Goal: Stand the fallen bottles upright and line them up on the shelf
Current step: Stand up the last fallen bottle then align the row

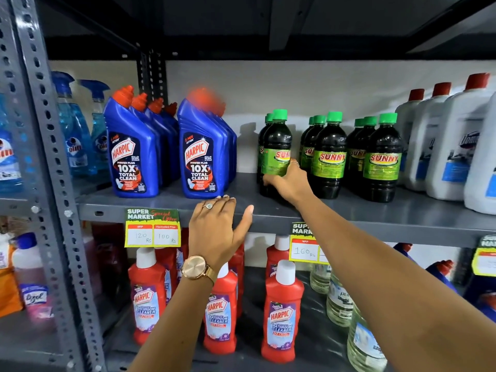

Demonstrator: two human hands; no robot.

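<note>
Dark Sunny bottles with green caps stand upright in three short rows on the grey shelf [375, 213]. My right hand [288, 183] grips the lower part of the front bottle of the left row [276, 146]. The middle row [328, 157] and the right row [382, 159] stand beside it. My left hand [218, 226] rests with fingers apart on the shelf's front edge, holding nothing. Just above it two rows of blue Harpic bottles [202, 154] stand upright, the near right one's red cap blurred.
Blue spray bottles [72, 124] stand at the left behind the slotted upright [45, 146]. White jugs with red caps [451, 140] fill the right end. Red Harpic bottles [280, 312] and clear bottles [338, 304] stand on the shelf below. Price tags [151, 228] hang from the edge.
</note>
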